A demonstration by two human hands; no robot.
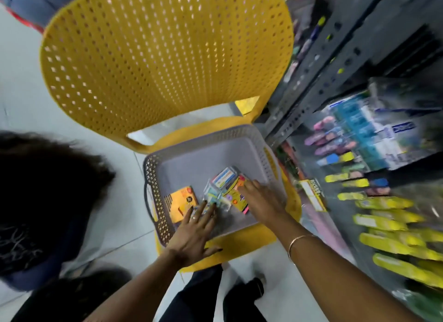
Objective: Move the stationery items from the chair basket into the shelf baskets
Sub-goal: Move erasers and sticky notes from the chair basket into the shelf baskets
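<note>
Yellow perforated plastic chair (165, 58), filling the upper centre of the frame; on its seat, a pale grey lattice-walled basket (208, 139) with a dark handle on its left side. Basket contents, gathered in the lower half of its floor: one orange-yellow card pack (181, 201) at the lower left, lying flat; a cluster of clear-wrapped packets (213, 189) at centre, one with a blue-and-white label uppermost; one yellow pack with pink edge (236, 197) just right of the cluster. Left hand (194, 230), ring on one finger, dark nails, reaching over the near wall of the basket, fingers spread wide and flat, tips resting on the clear-wrapped packets, thumb out over the chair seat; nothing enclosed. Right hand (260, 199), thin bangle on the wrist, palm down on the yellow pack, fingers loosely together; whether they are gripping it I cannot tell. Grey metal shelving (335, 65), right of frame, blurred, stocked with yellow, pink and blue packaged goods. Second person, dark hair, at left edge. White tiled floor (21, 101).
</note>
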